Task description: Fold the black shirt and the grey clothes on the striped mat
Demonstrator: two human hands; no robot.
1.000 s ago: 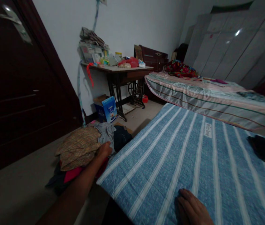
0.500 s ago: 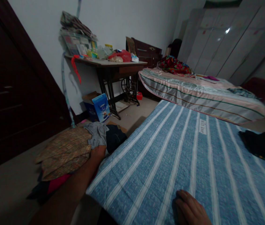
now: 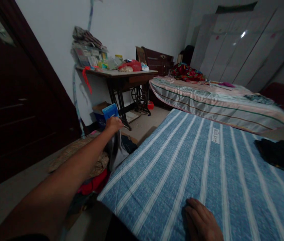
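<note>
My left hand (image 3: 114,124) is closed on a grey piece of clothing (image 3: 118,155), which hangs down from it beside the bed's left edge. Its exact kind cannot be made out. Under my left forearm lies a heap of clothes, with a checked brown garment (image 3: 65,154), a red garment (image 3: 95,184) and a dark blue garment (image 3: 129,143). My right hand (image 3: 202,217) rests on the blue and white striped bedsheet (image 3: 162,174) with nothing in it, its fingers loosely laid on the cloth. Folded black clothing (image 3: 279,155) lies on the sheet at the right.
Behind the heap stands a blue cardboard box (image 3: 109,109), beside a sewing machine table (image 3: 121,74) loaded with boxes and bags. A second bed (image 3: 207,95) lies beyond the striped one. A dark door (image 3: 18,110) is at the left, and grey wardrobes (image 3: 232,50) stand at the back.
My left hand has risen from the heap, lifting the grey clothing, which now hangs below it. The heap's red garment shows more. My right hand has stayed on the sheet.
</note>
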